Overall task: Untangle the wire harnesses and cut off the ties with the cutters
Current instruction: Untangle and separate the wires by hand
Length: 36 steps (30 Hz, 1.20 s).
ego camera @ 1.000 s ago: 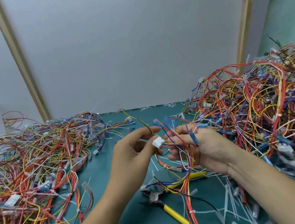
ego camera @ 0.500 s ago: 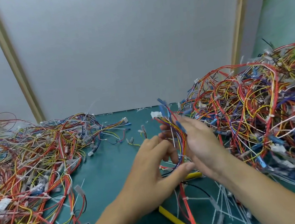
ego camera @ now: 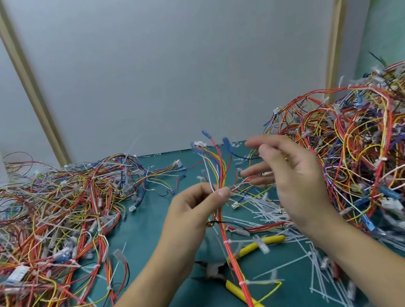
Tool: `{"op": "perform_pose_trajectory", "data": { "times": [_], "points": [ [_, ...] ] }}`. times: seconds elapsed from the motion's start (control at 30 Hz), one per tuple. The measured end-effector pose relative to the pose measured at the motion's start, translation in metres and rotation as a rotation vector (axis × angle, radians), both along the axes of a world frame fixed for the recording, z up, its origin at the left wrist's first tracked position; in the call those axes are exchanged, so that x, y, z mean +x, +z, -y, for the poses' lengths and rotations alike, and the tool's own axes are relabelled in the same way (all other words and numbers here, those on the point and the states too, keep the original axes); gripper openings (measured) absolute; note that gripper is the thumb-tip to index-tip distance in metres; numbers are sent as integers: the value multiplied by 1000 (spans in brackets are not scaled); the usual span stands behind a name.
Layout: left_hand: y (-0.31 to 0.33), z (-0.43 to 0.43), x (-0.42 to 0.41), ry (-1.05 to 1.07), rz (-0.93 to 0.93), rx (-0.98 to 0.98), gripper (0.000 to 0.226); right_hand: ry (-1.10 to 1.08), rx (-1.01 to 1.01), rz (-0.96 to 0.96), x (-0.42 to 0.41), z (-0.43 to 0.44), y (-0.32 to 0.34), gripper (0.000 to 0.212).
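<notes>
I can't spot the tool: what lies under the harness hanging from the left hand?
Yellow-handled cutters lie on the green mat beneath the harness, among loose white ties. The wires cross both handles near the pivot, covering a strip of each.

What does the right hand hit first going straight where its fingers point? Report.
Probably the harness: the right hand points left at its upright wires above the left hand. Depth is unclear.
</notes>
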State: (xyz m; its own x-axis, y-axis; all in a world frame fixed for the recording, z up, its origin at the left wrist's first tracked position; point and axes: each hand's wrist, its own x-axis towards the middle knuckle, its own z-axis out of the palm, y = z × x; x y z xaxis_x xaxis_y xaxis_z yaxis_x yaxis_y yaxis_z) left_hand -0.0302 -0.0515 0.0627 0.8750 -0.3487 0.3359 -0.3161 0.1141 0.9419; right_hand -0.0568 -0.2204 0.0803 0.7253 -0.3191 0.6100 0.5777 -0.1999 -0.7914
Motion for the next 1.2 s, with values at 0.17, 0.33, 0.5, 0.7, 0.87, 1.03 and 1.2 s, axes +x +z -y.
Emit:
{"op": "perform_pose_trajectory", "data": {
  "times": [0.17, 0.33, 0.5, 0.7, 0.87, 1.03, 1.2],
  "points": [
    [0, -3, 4, 72, 10, -56, 24, -57, -368, 70, -1, -6, -10, 19],
    [-2, -2, 7, 137, -2, -87, 27, 142, 12, 74, -5, -5, 0, 37],
    [-4, -2, 7, 140, -12, -98, 26, -40, -425, 107, -9, -13, -9, 21],
    [-3, -1, 4, 122, 27, -55, 30, -155, -685, -22, -5, -12, -17, 10],
    [-6, -3, 10, 210, 2, 75, 31, -127, -788, -23, -3, -11, -15, 10],
    [-1, -6, 11, 108, -10, 102, 40, -156, -700, -63, 3, -2, -18, 9],
    [-5, -4, 17, 166, -125, 94, 31, -192, -508, -206, 11, 12, -20, 11]
  ]
}}
